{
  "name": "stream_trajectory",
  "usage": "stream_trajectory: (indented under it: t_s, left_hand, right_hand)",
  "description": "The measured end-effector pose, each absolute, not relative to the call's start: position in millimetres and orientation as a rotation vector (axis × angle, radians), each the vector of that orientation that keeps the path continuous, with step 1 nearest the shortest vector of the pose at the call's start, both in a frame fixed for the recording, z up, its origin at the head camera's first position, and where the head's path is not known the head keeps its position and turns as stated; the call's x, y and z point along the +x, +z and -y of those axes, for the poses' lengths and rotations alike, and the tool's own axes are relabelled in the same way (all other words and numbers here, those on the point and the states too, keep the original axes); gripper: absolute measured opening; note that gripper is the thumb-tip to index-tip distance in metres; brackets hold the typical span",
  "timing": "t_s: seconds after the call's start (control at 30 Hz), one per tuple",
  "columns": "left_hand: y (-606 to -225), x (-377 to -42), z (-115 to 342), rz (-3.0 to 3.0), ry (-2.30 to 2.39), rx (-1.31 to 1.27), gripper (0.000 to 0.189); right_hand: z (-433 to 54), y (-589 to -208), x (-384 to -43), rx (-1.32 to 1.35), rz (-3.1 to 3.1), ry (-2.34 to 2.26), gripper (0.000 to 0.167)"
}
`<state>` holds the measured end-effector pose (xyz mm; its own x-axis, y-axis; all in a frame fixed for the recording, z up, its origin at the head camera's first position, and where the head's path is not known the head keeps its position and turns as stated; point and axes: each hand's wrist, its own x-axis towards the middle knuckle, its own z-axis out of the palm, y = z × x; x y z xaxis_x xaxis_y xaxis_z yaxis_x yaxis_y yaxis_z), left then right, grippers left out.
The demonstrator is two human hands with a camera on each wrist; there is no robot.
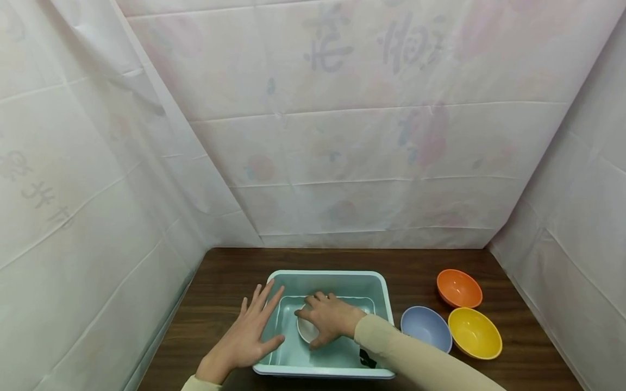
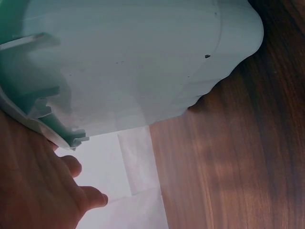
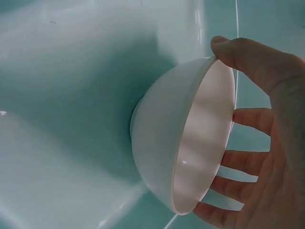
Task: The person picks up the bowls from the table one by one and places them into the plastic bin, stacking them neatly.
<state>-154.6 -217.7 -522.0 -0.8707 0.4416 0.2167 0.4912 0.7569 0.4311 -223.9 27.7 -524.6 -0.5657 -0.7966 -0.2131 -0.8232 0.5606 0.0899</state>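
Note:
A white bowl (image 1: 306, 329) stands on the floor of a pale green plastic tub (image 1: 327, 372). My right hand (image 1: 332, 317) reaches over it from above. In the right wrist view the same white bowl (image 3: 159, 129) is held across its rim, the thumb at one side and the fingers (image 3: 245, 162) along the other. With fingers spread, my left hand (image 1: 249, 336) is at the tub's left rim. The left wrist view shows that hand (image 2: 38, 176) beside the tub's outer wall (image 2: 143, 62), its fingertips partly hidden by the rim.
To the right of the tub sit a blue bowl (image 1: 426, 327), a yellow bowl (image 1: 474, 334) and an orange bowl (image 1: 458, 288), close together on the dark wooden table (image 1: 230, 266). White patterned sheets (image 1: 362, 146) hang behind and at both sides.

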Motion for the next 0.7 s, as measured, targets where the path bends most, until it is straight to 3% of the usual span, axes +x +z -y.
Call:
stream_trajectory:
  t_s: [0.7]
  left_hand:
    - [-523.6,-155.1,218.1,2.836,-0.753,-0.771,0.089]
  right_hand:
    - [-32.1,-507.0,-230.5,-1.294,-2.646,0.086,0.068]
